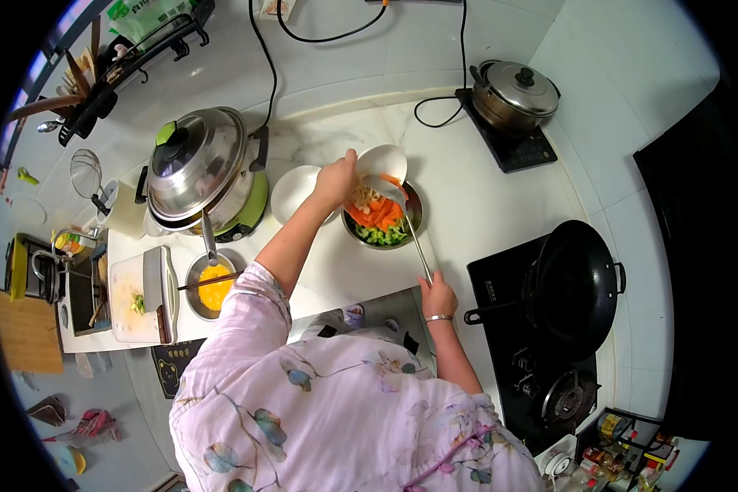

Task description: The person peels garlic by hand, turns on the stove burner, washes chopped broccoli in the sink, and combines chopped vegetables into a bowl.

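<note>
My left hand [336, 179] grips the rim of a small white bowl [383, 161], which is tilted over a metal bowl [419, 215]. In the metal bowl lie orange carrot pieces [379, 215], chopped green vegetable [380, 235] and some pale brownish bits [364, 198]. My right hand [438, 297] is closed on the handle of a long metal spoon [416, 238]; its head is at the mouth of the white bowl, above the carrot. A second white bowl [290, 195] stands on the counter, partly behind my left forearm.
At left are a large lidded steamer [198, 164], a bowl of beaten egg [215, 289] with chopsticks, and a cutting board [131, 316] with a cleaver [153, 283]. At right, a black wok [574, 287] sits on the stove; a lidded pot [517, 94] stands behind.
</note>
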`<state>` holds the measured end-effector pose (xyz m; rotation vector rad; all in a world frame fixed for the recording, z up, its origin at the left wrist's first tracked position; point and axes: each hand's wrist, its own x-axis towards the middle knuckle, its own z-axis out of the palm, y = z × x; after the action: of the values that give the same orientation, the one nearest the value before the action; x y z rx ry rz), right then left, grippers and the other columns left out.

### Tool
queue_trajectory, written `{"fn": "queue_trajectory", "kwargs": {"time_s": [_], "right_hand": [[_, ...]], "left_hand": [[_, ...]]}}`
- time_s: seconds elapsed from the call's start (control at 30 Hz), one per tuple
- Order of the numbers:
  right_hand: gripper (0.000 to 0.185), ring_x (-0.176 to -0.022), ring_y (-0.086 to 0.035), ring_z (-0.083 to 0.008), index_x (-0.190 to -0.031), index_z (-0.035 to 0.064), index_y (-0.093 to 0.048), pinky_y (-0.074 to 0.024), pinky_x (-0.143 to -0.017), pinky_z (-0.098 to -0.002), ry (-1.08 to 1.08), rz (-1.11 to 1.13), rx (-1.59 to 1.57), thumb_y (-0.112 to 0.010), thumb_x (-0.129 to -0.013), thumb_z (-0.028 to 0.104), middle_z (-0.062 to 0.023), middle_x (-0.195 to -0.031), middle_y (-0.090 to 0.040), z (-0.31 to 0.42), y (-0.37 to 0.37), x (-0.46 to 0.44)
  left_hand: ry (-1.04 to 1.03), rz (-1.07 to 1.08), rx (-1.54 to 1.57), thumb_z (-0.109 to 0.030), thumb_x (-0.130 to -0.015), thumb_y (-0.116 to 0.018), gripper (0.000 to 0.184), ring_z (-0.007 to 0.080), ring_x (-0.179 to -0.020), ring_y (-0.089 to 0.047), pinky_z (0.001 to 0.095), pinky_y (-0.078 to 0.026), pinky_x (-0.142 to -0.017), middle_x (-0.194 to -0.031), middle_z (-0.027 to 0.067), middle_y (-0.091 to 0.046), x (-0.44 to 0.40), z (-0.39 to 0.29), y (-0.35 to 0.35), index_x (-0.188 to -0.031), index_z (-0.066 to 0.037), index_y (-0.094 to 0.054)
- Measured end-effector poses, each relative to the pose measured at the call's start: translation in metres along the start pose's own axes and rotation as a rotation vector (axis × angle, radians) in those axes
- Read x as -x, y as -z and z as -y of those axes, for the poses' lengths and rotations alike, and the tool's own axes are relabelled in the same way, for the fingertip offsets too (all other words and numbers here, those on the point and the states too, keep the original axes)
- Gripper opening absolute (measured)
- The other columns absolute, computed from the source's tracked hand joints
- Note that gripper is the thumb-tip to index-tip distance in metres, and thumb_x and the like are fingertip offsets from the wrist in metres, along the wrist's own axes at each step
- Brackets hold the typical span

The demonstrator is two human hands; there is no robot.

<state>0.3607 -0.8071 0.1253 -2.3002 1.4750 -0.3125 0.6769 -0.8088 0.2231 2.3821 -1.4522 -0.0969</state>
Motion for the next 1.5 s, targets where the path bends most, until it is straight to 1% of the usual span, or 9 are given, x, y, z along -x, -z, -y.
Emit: {"fn": "queue_trajectory", "kwargs": {"time_s": [0.3,0.5,0.63,0.73,0.8,0.9,1.0,1.27,1.5], "right_hand": [[0.025,-0.068,-0.060,-0.0351,-0.103,0.0127,-0.049,-0.0464,-0.055,-0.0463,0.096,-0.064,0.090,-0.051,-0.087,0.032,-0.0146,-0.083,-0.060,-0.003,0.011,0.018],[0.034,-0.065,-0.059,-0.0303,-0.121,0.0227,-0.048,-0.0473,-0.056,-0.0409,0.153,-0.079,0.210,-0.051,-0.087,0.027,-0.0106,-0.081,-0.057,-0.003,0.032,0.023],[0.035,-0.066,-0.058,-0.0311,-0.121,0.0230,-0.049,-0.0468,-0.057,-0.0417,0.133,-0.058,0.189,-0.052,-0.086,0.027,-0.0102,-0.081,-0.056,0.000,0.040,0.030],[0.035,-0.071,-0.059,-0.0316,-0.121,0.0217,-0.051,-0.0473,-0.060,-0.0404,0.093,-0.003,0.136,-0.052,-0.086,0.025,-0.0103,-0.086,-0.058,0.005,0.044,0.035],[0.034,-0.076,-0.060,-0.0314,-0.120,0.0208,-0.053,-0.0478,-0.064,-0.0382,0.088,-0.089,-0.182,-0.051,-0.086,0.021,-0.0106,-0.093,-0.061,0.004,0.039,0.035],[0.035,-0.081,-0.060,-0.0299,-0.119,0.0211,-0.055,-0.0480,-0.066,-0.0352,0.043,-0.109,-0.289,-0.053,-0.084,0.017,-0.0110,-0.099,-0.062,0.005,0.047,0.035],[0.041,-0.073,-0.057,-0.0298,-0.121,0.0238,-0.054,-0.0462,-0.063,-0.0397,0.140,-0.109,-0.234,-0.056,-0.082,0.012,-0.0118,-0.080,-0.057,0.002,0.059,0.042],[0.041,-0.070,-0.053,-0.0252,-0.117,0.0308,-0.056,-0.0443,-0.059,-0.0379,0.279,-0.101,0.126,-0.062,-0.078,0.019,-0.0042,-0.074,-0.048,0.016,0.045,0.037],[0.038,-0.069,-0.052,-0.0240,-0.114,0.0319,-0.058,-0.0443,-0.057,-0.0375,0.208,-0.239,0.307,-0.062,-0.078,0.019,-0.0036,-0.075,-0.047,-0.006,0.038,0.040]], "left_hand": [[-0.023,-0.138,0.043,-0.003,-0.074,-0.051,0.023,0.0392,-0.067,-0.058,0.0457,-0.047,-0.058,-0.078,0.0214,-0.058,0.011,0.000,-0.014,-0.093,0.000,-0.038],[-0.037,-0.246,0.087,-0.001,-0.076,-0.048,0.020,0.0388,-0.065,-0.057,0.0459,-0.046,-0.056,-0.077,0.0207,-0.057,0.018,0.004,-0.024,-0.093,-0.001,-0.038],[-0.089,-0.360,0.140,0.001,-0.076,-0.048,0.020,0.0391,-0.068,-0.056,0.0461,-0.046,-0.059,-0.079,0.0209,-0.056,0.018,0.013,-0.011,-0.094,-0.001,-0.038],[-0.069,-0.385,0.146,0.002,-0.075,-0.048,0.024,0.0396,-0.071,-0.055,0.0468,-0.045,-0.062,-0.081,0.0209,-0.055,0.017,0.020,-0.001,-0.097,-0.001,-0.039],[-0.091,-0.435,0.144,0.002,-0.075,-0.048,0.025,0.0398,-0.071,-0.055,0.0471,-0.044,-0.062,-0.081,0.0210,-0.055,0.016,0.024,0.001,-0.097,-0.001,-0.039],[-0.042,-0.433,0.140,0.003,-0.074,-0.048,0.026,0.0399,-0.071,-0.054,0.0476,-0.044,-0.062,-0.082,0.0211,-0.055,0.020,0.031,0.001,-0.098,-0.001,-0.040],[-0.014,-0.478,0.168,0.003,-0.073,-0.047,0.027,0.0403,-0.071,-0.054,0.0483,-0.043,-0.061,-0.080,0.0219,-0.056,0.022,0.036,-0.004,-0.099,-0.001,-0.040],[0.164,-0.406,0.271,0.001,-0.078,-0.044,0.033,0.0434,-0.066,-0.054,0.0505,-0.041,-0.059,-0.071,0.0249,-0.056,0.020,0.041,-0.013,-0.111,-0.002,-0.037],[0.171,-0.415,0.281,0.001,-0.076,-0.047,0.028,0.0415,-0.066,-0.056,0.0496,-0.042,-0.058,-0.071,0.0231,-0.057,0.029,0.042,-0.006,-0.103,-0.001,-0.039]]}}
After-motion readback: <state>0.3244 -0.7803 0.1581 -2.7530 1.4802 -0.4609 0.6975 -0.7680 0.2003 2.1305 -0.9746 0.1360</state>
